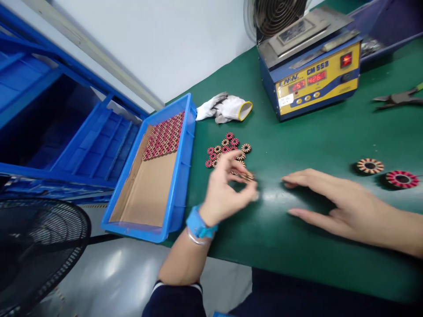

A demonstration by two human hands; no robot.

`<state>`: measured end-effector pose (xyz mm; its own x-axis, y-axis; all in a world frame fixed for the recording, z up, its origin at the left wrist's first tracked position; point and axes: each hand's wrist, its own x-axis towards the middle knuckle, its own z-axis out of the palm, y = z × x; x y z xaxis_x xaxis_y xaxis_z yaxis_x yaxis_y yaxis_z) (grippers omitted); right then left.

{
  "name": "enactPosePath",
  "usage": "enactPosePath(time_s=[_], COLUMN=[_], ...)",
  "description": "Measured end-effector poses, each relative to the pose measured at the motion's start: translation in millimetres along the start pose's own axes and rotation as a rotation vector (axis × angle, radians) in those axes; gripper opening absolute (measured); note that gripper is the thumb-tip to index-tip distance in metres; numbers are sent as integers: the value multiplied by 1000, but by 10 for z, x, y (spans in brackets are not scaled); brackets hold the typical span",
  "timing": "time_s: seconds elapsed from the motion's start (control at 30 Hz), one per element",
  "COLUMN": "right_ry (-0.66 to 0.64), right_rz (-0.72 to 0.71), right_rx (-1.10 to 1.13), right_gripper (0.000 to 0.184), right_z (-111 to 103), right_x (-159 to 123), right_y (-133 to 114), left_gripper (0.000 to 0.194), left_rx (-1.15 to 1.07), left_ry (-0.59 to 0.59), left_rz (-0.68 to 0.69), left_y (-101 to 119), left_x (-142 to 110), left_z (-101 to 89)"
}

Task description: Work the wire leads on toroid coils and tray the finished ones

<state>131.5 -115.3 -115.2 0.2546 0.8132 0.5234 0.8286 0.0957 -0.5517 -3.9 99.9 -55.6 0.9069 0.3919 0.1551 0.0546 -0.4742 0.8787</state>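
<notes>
My left hand (228, 185), with a blue band at the wrist, pinches a copper-coloured wound ring coil (246, 176) between thumb and fingers; it is partly hidden and blurred. Just beyond the fingers lies a loose cluster of small red and copper-coloured ring coils (225, 143) on the green table. To the right, my right hand (330, 202) is held low over the table, thumb and fingers apart, with nothing between them. Beyond its back are two separate ring coils, one copper-coloured (370, 166) and one red (402, 179).
A blue tray (185, 176), lined with cardboard, holds neat rows of ring coils (163, 137). Behind are white gloves (228, 108) and a lit yellow-and-blue CM 558 heating unit (317, 83). Cutting pliers (398, 99) lie at right. A black fan (42, 255) stands lower left.
</notes>
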Motion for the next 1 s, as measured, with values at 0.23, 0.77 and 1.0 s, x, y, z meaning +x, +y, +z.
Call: enactPosePath(time_s=[0.23, 0.77, 1.0], right_ry=[2, 15, 80], right_rz=[-27, -40, 58], right_rx=[93, 144, 132], right_gripper=[17, 7, 11], right_z=[38, -36, -123], right_x=[-16, 31, 8], right_y=[-61, -67, -69], left_gripper=[55, 44, 51], left_rx=[-339, -28, -191], left_ry=[-174, -228, -27], left_rz=[-211, 237, 126], left_y=[2, -105, -64], left_x=[-205, -117, -109], left_z=[636, 517, 384])
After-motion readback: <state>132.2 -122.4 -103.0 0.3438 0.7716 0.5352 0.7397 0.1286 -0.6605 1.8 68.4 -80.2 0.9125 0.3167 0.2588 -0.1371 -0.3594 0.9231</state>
